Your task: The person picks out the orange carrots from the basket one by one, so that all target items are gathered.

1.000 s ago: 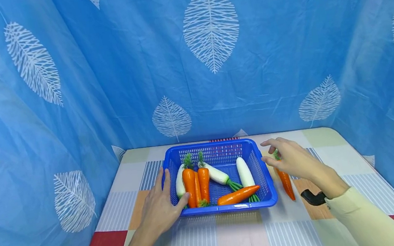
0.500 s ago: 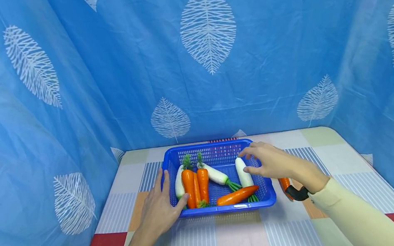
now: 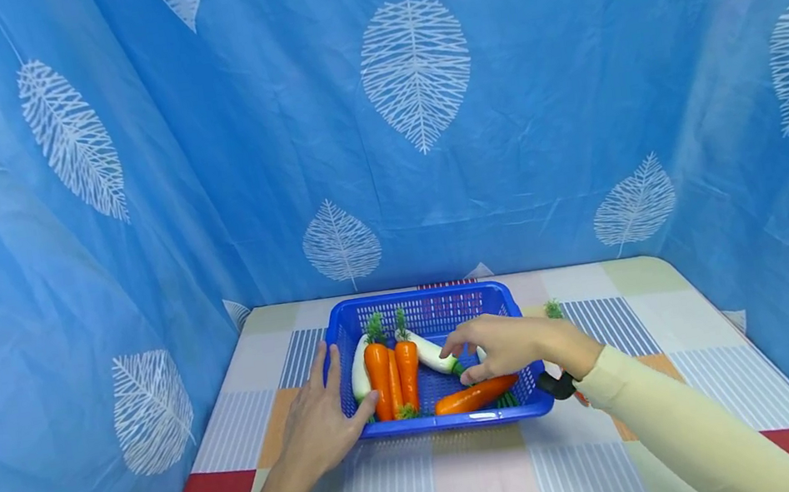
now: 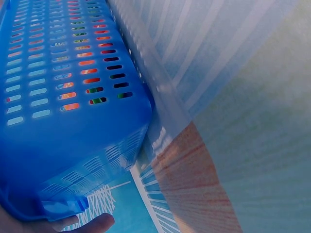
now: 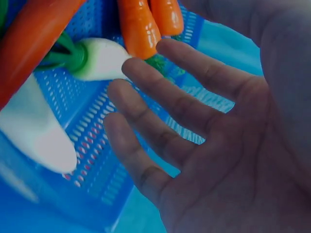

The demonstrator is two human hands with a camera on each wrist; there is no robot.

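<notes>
A blue plastic basket (image 3: 457,420) holds orange carrots and white radishes. My left hand (image 3: 319,425) rests at its left rim, fingers straight and thumb reaching over the front corner. My right hand (image 3: 502,342) is over the basket's right half with relaxed, spread fingers and nothing held. Its fingertips are close to the middle white radish (image 3: 428,350). Below it lies a carrot (image 3: 478,395) slantwise along the front wall. The right-hand white radish (image 5: 39,131) is largely covered by this hand in the head view. Several carrots (image 3: 379,378) lie together at the left beside another white radish (image 3: 359,373).
Outside the basket, on the right, lies one more carrot; its leafy top (image 3: 553,309) shows while the right forearm hides most of it. A patchwork-patterned tablecloth (image 3: 481,486) covers the table. Blue curtains (image 3: 257,131) with white leaves surround the back and sides.
My right hand has moved left, from above the loose carrot outside the basket to over the basket's inside. My left hand has stayed at the left rim.
</notes>
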